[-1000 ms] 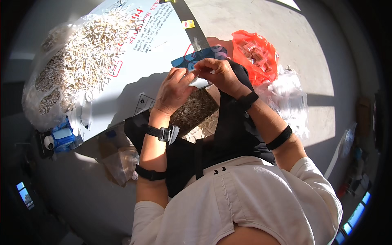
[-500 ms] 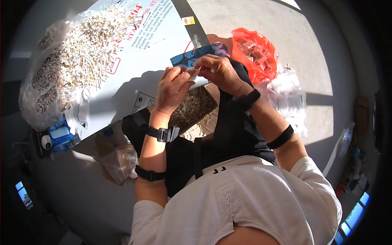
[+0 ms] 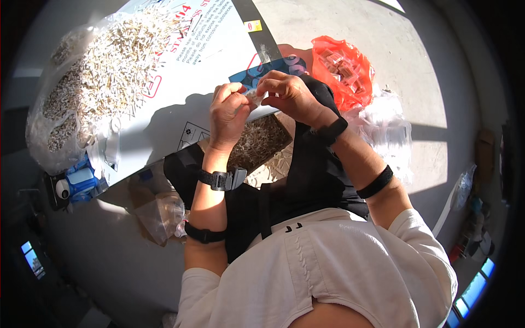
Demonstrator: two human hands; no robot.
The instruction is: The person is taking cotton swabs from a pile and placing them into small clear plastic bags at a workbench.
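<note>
Both of my hands meet over the near edge of the table, fingers pinched around a small whitish, translucent piece [image 3: 255,99], perhaps a little plastic bag. My left hand [image 3: 227,117] grips its left side between thumb and fingers. On the other side, my right hand [image 3: 294,98] pinches it with bent fingers. Its exact kind is too small to make out. Just below the hands stands an open box [image 3: 288,136] holding many thin, pale brownish pieces. A blue translucent sheet [image 3: 239,80] lies on the table behind the fingers.
A large clear bag [image 3: 39,128] spills a heap of small off-white pieces [image 3: 123,63] over the film-covered table [image 3: 210,46]. At right stand a red plastic bag [image 3: 365,60] of small pinkish packets and clear plastic bags [image 3: 388,134]. A blue-and-white object [image 3: 81,180] sits by the left table corner.
My left hand has shifted slightly, its fingers opening up a little around the whitish piece. The right hand has moved a touch left and up. Both still pinch the piece.
</note>
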